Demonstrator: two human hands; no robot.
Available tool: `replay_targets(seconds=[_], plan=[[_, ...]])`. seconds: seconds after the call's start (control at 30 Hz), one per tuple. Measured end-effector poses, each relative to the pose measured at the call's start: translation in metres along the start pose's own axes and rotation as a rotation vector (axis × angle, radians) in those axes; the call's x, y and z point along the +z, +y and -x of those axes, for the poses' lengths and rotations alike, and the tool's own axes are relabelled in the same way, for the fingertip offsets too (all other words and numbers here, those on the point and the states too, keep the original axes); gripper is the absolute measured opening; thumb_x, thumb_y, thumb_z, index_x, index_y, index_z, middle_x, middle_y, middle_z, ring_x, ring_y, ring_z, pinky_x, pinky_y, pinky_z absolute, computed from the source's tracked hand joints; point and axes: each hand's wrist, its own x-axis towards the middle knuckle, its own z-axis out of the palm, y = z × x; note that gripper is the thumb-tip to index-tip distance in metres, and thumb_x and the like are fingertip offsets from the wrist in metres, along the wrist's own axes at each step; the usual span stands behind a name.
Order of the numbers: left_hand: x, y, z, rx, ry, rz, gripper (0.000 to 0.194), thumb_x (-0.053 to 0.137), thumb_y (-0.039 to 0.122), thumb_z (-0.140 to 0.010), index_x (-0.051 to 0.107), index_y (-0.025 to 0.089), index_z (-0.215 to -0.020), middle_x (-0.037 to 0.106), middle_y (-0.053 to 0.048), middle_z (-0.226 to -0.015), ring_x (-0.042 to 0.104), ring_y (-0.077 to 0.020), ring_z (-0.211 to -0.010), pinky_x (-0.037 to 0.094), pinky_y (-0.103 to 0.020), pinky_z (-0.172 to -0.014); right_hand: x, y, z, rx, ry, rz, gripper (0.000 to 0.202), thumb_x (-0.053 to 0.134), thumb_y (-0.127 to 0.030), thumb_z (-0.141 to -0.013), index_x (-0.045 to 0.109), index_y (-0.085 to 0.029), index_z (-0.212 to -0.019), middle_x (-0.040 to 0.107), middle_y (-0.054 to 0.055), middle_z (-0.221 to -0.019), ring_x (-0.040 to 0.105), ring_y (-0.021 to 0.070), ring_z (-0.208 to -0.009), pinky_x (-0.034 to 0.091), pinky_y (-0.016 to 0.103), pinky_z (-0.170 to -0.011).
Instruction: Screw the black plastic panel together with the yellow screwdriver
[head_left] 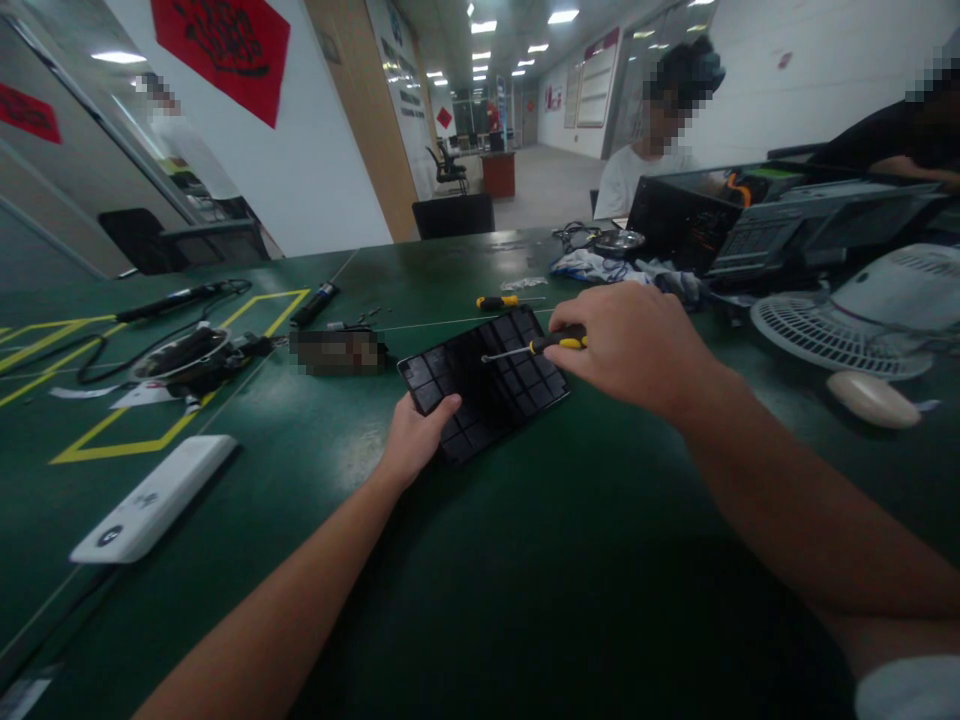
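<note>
My left hand (416,437) grips the near left edge of a black tray (516,378) divided into a grid of small compartments, thumb on top. The tray is tilted toward me, above or on the green table; I cannot tell which. In my right hand (626,335), fingers closed, is a screwdriver (555,343) with a black and yellow handle. Its shaft points left, with the tip over the middle of the tray. Something small may be on the tip, too small to make out. A second yellow and black screwdriver (499,301) lies just behind the tray.
On the green table (300,500) lie a white power bank (154,505), a cable bundle (187,355) and a blurred-out object (339,352). To the right are a white fan part (840,325), a computer mouse (874,398), cloth gloves (607,267) and an opened computer case (817,225). People sit beyond.
</note>
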Motion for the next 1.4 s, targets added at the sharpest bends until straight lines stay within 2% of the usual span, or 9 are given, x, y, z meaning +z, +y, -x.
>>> replay_targets(seconds=[0.17, 0.27, 0.33, 0.43, 0.5, 0.6, 0.73, 1.07, 1.4], plan=[[-0.001, -0.003, -0.002, 0.032, -0.006, -0.017, 0.053, 0.086, 0.048, -0.072, 0.076, 0.016, -0.113, 0.081, -0.013, -0.114, 0.074, -0.0361, -0.111, 0.055, -0.055, -0.106, 0.002, -0.006, -0.002, 0.069, -0.110, 0.070, 0.042, 0.050, -0.047, -0.099, 0.080, -0.018, -0.094, 0.078, 0.017, -0.096, 0.070, 0.0344, -0.090, 0.040, 0.040, -0.068], [-0.001, -0.003, -0.002, 0.049, -0.003, -0.028, 0.054, 0.085, 0.049, -0.073, 0.077, 0.015, -0.113, 0.081, -0.014, -0.115, 0.073, -0.0364, -0.113, 0.053, -0.055, -0.108, 0.006, -0.005, -0.004, 0.099, -0.188, 0.056, 0.052, 0.036, -0.046, -0.105, 0.078, -0.017, -0.094, 0.076, 0.019, -0.094, 0.070, 0.0340, -0.088, 0.040, 0.040, -0.068], [-0.001, -0.002, -0.002, 0.052, -0.006, -0.018, 0.054, 0.085, 0.049, -0.073, 0.077, 0.016, -0.114, 0.080, -0.014, -0.118, 0.073, -0.0362, -0.114, 0.053, -0.055, -0.109, 0.008, -0.002, -0.005, 0.076, -0.207, 0.000, 0.048, 0.038, -0.048, -0.104, 0.075, -0.017, -0.099, 0.076, 0.017, -0.096, 0.069, 0.0329, -0.087, 0.038, 0.038, -0.067], [-0.001, -0.001, -0.001, 0.047, -0.005, -0.016, 0.053, 0.085, 0.049, -0.073, 0.076, 0.016, -0.114, 0.080, -0.013, -0.117, 0.073, -0.0361, -0.114, 0.054, -0.054, -0.107, 0.009, 0.008, -0.004, -0.025, -0.179, -0.092, 0.037, 0.062, -0.047, -0.091, 0.068, -0.019, -0.113, 0.075, 0.012, -0.099, 0.066, 0.0293, -0.086, 0.036, 0.036, -0.066], [-0.001, -0.002, -0.001, 0.040, -0.004, -0.024, 0.053, 0.086, 0.048, -0.072, 0.076, 0.016, -0.113, 0.081, -0.013, -0.115, 0.073, -0.0363, -0.113, 0.054, -0.054, -0.106, 0.006, 0.015, -0.003, -0.080, -0.129, -0.113, 0.034, 0.069, -0.040, -0.084, 0.066, -0.020, -0.111, 0.073, 0.010, -0.098, 0.064, 0.0268, -0.085, 0.036, 0.035, -0.068], [-0.001, -0.003, -0.002, 0.024, -0.015, -0.010, 0.052, 0.086, 0.047, -0.073, 0.076, 0.015, -0.113, 0.081, -0.013, -0.114, 0.074, -0.0363, -0.111, 0.056, -0.054, -0.104, -0.001, 0.022, -0.001, -0.115, -0.034, -0.093, 0.017, 0.065, -0.033, -0.083, 0.067, -0.021, -0.095, 0.071, 0.008, -0.093, 0.062, 0.0250, -0.084, 0.035, 0.035, -0.070], [-0.001, -0.004, -0.003, 0.008, -0.016, 0.009, 0.052, 0.086, 0.046, -0.073, 0.076, 0.016, -0.113, 0.081, -0.013, -0.114, 0.074, -0.0357, -0.110, 0.056, -0.054, -0.104, -0.005, 0.020, -0.001, -0.105, 0.043, -0.080, 0.016, 0.064, -0.032, -0.084, 0.071, -0.020, -0.093, 0.073, 0.008, -0.090, 0.063, 0.0255, -0.083, 0.035, 0.036, -0.070], [-0.002, -0.004, -0.002, 0.015, -0.024, -0.004, 0.052, 0.086, 0.046, -0.073, 0.075, 0.016, -0.113, 0.080, -0.013, -0.114, 0.074, -0.0359, -0.111, 0.055, -0.054, -0.105, 0.007, 0.013, -0.003, -0.084, 0.090, -0.127, 0.020, 0.067, -0.036, -0.086, 0.077, -0.020, -0.095, 0.075, 0.008, -0.090, 0.064, 0.0263, -0.084, 0.036, 0.037, -0.070], [0.000, -0.002, -0.002, 0.021, -0.002, -0.019, 0.051, 0.085, 0.046, -0.072, 0.076, 0.016, -0.111, 0.081, -0.013, -0.112, 0.074, -0.0362, -0.109, 0.055, -0.055, -0.105, 0.010, 0.009, -0.004, -0.055, 0.073, -0.119, 0.020, 0.066, -0.034, -0.086, 0.075, -0.020, -0.097, 0.075, 0.009, -0.093, 0.064, 0.0267, -0.085, 0.035, 0.037, -0.068]])
